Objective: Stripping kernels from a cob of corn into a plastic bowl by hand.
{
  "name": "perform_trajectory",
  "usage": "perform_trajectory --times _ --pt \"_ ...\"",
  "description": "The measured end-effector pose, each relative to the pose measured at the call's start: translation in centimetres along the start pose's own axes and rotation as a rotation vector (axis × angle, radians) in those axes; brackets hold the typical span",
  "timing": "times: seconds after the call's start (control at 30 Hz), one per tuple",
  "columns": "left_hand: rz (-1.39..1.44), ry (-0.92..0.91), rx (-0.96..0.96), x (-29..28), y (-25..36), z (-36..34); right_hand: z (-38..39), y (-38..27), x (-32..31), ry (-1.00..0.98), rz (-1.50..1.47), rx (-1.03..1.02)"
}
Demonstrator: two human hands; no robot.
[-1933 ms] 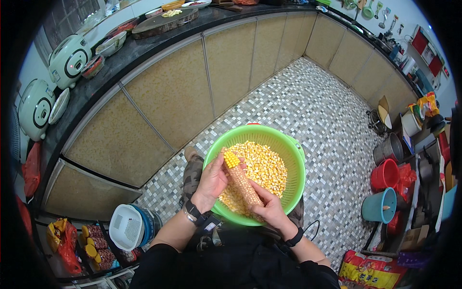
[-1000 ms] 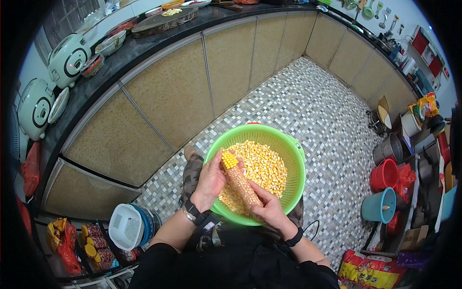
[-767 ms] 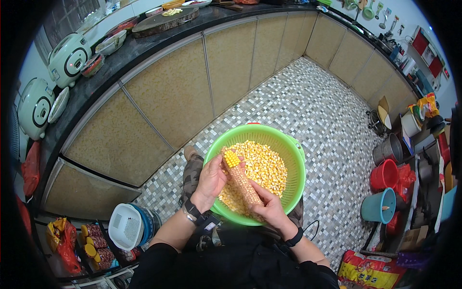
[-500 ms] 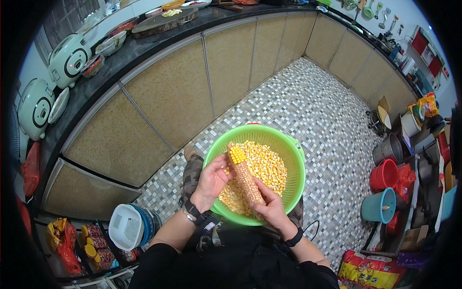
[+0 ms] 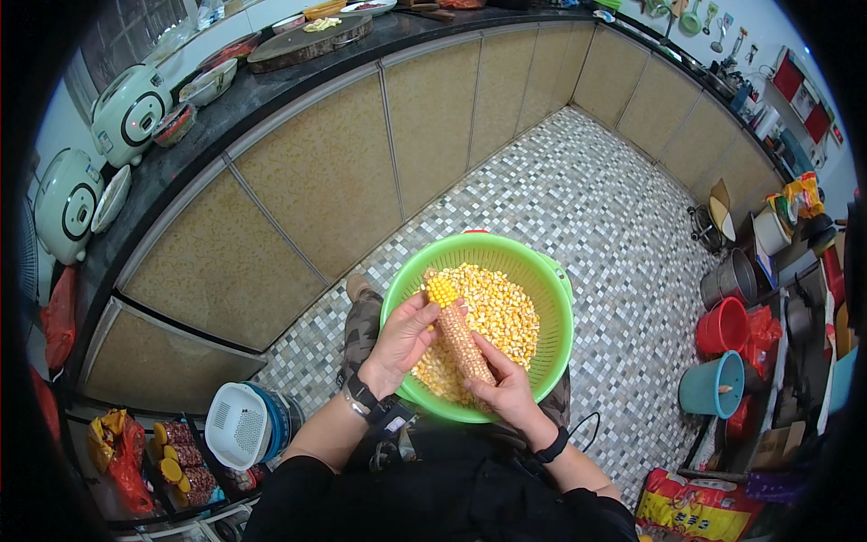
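Note:
A corn cob (image 5: pixel 461 341) is held slantwise over a green plastic colander (image 5: pixel 558 343). Most of the cob is stripped bare; yellow kernels still cover its far tip. My left hand (image 5: pixel 403 339) closes on that kernelled end, thumb pressed near the kernels. Around the bare near end my right hand (image 5: pixel 508 384) is wrapped, its thumb along the cob. Loose yellow kernels (image 5: pixel 501 312) lie heaped in the colander beneath. The colander rests between my legs, with part of its inside hidden by my hands and the cob.
Tan cabinets (image 5: pixel 312 154) and a dark counter run along the left and back. A white basket (image 5: pixel 237 423) stands at lower left. To the right are a red bucket (image 5: pixel 722 327), a blue bucket (image 5: pixel 711 384) and a crowded shelf. The floor (image 5: pixel 542 199) is mosaic-patterned.
My left thumb has shifted up onto the cob's far end by the kernels. The cob has tilted very slightly; my right hand keeps nearly the same place.

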State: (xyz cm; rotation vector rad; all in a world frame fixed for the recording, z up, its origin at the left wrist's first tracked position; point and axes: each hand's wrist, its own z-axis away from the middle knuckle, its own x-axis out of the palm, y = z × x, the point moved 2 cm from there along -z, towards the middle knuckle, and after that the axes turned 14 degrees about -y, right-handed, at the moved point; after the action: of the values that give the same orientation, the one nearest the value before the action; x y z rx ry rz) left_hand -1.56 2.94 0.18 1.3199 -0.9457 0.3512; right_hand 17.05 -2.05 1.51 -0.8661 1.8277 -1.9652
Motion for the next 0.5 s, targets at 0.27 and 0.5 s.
perform_trajectory --times 0.27,0.5 --pt "-0.036 0.011 -0.011 0.12 0.05 -0.05 0.01 0.26 -0.14 0.005 -0.01 0.014" --pt "-0.021 0.005 -0.009 0.67 0.45 0.08 0.02 0.34 -0.18 0.004 0.039 -0.002"
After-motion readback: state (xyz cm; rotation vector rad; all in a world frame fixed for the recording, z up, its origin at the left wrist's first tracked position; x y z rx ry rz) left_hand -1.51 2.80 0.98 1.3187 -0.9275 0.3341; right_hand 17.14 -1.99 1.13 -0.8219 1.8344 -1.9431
